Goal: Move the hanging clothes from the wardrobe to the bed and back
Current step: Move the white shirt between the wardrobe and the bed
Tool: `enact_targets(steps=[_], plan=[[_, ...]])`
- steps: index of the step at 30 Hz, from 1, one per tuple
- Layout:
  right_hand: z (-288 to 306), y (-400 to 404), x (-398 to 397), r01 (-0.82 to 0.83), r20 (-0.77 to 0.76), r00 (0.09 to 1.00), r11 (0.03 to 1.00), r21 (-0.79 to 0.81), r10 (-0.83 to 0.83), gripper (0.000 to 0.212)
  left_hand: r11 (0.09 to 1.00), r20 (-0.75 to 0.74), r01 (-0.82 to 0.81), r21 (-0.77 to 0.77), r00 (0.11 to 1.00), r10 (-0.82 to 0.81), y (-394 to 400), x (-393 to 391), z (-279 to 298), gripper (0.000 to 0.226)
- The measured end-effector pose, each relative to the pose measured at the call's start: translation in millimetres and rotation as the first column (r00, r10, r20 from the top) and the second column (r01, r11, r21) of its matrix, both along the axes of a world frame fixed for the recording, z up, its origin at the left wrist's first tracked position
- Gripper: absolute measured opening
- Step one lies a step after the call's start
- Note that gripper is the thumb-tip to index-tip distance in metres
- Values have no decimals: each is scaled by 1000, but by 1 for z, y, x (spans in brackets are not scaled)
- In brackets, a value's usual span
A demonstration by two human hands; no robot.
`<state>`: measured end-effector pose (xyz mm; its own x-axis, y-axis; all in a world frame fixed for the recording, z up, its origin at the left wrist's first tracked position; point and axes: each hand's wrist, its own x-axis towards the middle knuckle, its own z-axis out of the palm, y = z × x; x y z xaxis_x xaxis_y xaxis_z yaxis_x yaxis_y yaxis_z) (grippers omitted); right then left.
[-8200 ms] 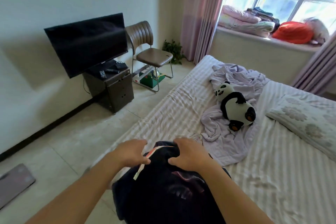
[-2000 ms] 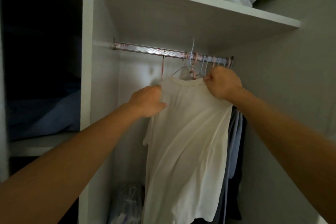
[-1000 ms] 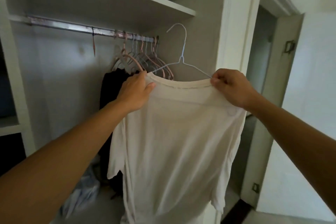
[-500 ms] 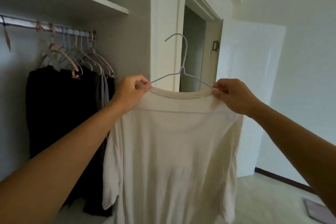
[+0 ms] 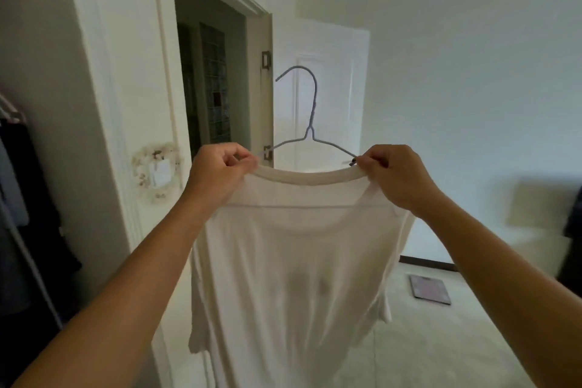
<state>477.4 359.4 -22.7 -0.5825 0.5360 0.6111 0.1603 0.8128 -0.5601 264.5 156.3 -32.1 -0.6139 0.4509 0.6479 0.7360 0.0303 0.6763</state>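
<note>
A cream T-shirt (image 5: 293,268) hangs in front of me on a thin grey wire hanger (image 5: 310,123), whose hook points up. My left hand (image 5: 220,170) pinches the shirt's left shoulder and the hanger's end. My right hand (image 5: 393,176) pinches the right shoulder in the same way. At the far left edge the wardrobe (image 5: 19,198) shows with dark clothes hanging inside. The bed is out of view.
A white door frame (image 5: 126,104) stands just left of the shirt, with an open doorway and a white door (image 5: 324,98) behind it. A flat scale (image 5: 430,289) lies on the pale floor at the right. A dark object sits at the right edge.
The shirt has come off the wardrobe rail and I have turned right with it; the wardrobe has slid to the left edge, and the doorway and room wall now fill the view.
</note>
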Motion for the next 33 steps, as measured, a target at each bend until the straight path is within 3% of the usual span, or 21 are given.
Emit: enact_targets(steps=[7, 15, 26, 33], plan=[[-44, 57, 114, 73, 44, 997, 992, -99, -69, 20, 989, -29, 143, -28, 989, -144, 85, 83, -28, 8], [-92, 104, 209, 341, 101, 938, 936, -93, -332, 12, 910, 171, 411, -48, 901, -398, 184, 148, -68, 14], [-132, 143, 285, 652, 161, 756, 750, -106, -635, 12, 728, 344, 680, -88, 707, -618, 306, 210, -131, 7], [-148, 165, 318, 822, 123, 569, 562, -90, -813, 11, 600, 343, 792, -115, 598, -724, 386, 250, -155, 9]])
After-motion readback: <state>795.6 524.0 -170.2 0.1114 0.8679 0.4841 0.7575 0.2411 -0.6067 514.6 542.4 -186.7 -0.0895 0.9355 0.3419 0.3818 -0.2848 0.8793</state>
